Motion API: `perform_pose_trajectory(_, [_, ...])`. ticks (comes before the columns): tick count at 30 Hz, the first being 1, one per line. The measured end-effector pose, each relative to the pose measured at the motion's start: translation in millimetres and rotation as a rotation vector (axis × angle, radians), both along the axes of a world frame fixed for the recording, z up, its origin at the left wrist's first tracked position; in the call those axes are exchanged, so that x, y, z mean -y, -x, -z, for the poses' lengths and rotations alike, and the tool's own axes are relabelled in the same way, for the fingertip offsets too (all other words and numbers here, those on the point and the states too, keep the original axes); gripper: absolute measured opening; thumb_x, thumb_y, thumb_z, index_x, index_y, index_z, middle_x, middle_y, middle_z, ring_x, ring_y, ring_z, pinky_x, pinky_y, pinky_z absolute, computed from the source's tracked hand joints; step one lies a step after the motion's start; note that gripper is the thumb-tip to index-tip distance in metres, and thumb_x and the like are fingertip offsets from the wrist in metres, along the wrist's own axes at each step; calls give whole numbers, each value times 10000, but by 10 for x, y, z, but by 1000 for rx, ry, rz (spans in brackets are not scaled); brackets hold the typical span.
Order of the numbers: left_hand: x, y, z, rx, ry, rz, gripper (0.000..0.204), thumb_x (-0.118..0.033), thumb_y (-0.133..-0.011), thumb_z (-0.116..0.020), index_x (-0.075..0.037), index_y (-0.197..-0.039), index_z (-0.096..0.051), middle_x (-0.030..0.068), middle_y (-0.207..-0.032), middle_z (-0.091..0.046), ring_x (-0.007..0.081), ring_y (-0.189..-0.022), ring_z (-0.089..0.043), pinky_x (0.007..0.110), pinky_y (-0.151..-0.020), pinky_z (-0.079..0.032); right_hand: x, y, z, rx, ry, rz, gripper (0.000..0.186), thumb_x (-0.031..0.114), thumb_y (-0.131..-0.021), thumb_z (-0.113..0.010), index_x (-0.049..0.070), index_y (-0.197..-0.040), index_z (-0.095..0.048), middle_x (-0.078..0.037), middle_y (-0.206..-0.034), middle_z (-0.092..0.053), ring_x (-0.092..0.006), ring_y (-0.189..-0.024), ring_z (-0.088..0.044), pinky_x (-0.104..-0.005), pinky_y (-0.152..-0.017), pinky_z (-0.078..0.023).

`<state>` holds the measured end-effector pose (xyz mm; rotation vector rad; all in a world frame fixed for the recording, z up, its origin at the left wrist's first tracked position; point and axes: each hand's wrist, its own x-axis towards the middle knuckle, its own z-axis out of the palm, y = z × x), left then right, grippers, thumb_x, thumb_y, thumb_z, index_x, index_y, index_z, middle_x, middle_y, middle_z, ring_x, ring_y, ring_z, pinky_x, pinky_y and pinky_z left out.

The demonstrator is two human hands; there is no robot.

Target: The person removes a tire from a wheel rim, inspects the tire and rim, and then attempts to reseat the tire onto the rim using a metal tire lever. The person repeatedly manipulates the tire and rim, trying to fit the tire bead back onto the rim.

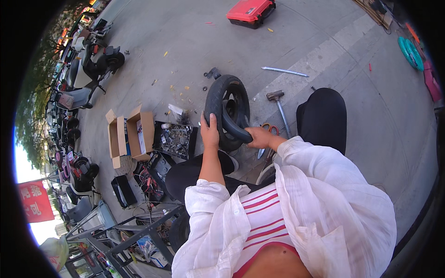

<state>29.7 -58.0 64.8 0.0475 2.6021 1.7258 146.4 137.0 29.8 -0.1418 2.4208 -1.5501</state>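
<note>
Between the two hands, ahead of the seated or crouching person's torso: one black tyre [213, 99], upright and tilted, a dark spoked rim inside. Left hand [210, 134]: against the tyre's near left side, thumb pointing away; fingers partly hidden, so how far it closes cannot be told. Right hand [261, 137]: closed around the near right end of a curved black rubber section [234, 129] that crosses the rim. Just beside the right hand: orange-handled scissors [274, 129], partly covered. Farther right: one hammer [282, 113], lying flat; beyond it, a pale metal bar [285, 72]. Left: a black tray [194, 140] of small metal parts; then open cardboard boxes [148, 127]. Far: one red case [251, 11].
</note>
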Motion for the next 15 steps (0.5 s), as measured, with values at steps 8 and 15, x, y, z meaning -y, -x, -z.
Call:
perform_pose_trajectory(8, [-339,-61,-315,164,274,-89,701,-451,-847,-729,104,-1225,-528,249,-1136,-625,285,-1040,-608,358,-923,-459,-64,179,-133,270,-343,-106,567,407,-719,-752,5,-1093,-610,-215,-1053,-684,-371,-1031,-651,-447,-892,-493])
perform_pose_trajectory(15, [-614,-166,-390,58,406,-21,761,-439,-846,-685,8,-1392,-400,278,-1242,-585,422,-1122,-587,452,-956,-446,149,280,-110,-47,-114,151,512,118,-766,-681,19,-1211,-447,-224,-1126,-642,-396,-1049,-636,-492,-891,-492])
